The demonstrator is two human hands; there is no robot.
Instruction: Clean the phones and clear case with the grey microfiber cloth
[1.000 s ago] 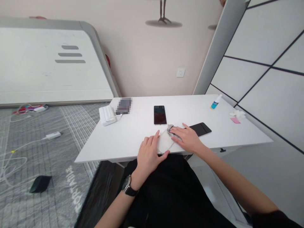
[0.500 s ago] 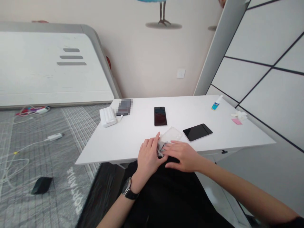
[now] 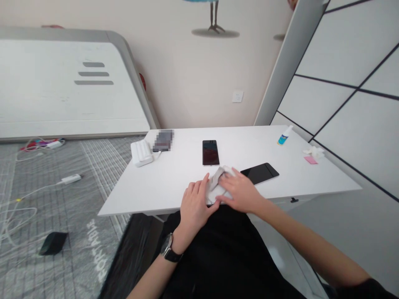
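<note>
Near the front edge of the table, my right hand (image 3: pixel 238 191) presses a crumpled grey-white cloth (image 3: pixel 216 176) down with bent fingers. Under that cloth lies a clear phone case, now almost wholly covered. My left hand (image 3: pixel 196 203), with a watch on its wrist, grips the left side of the case between thumb and fingers. Just beyond the hands a dark-screened phone (image 3: pixel 210 153) lies face up. To the right is a second black-screened phone (image 3: pixel 261 172), lying close to my right hand's fingers.
A white power strip or charger block (image 3: pixel 141 153) stands at the table's left edge, beside a blurred-out dark object (image 3: pixel 163 140). At the right are a small blue-and-white bottle (image 3: pixel 284 135), a pink slip (image 3: pixel 311 160) and crumpled white tissue (image 3: pixel 314 152). Cables (image 3: pixel 18 211) lie on the floor.
My right hand has slid forward with the cloth, spreading it over the phone case, whose far part showed before. My left hand has stayed in place.
</note>
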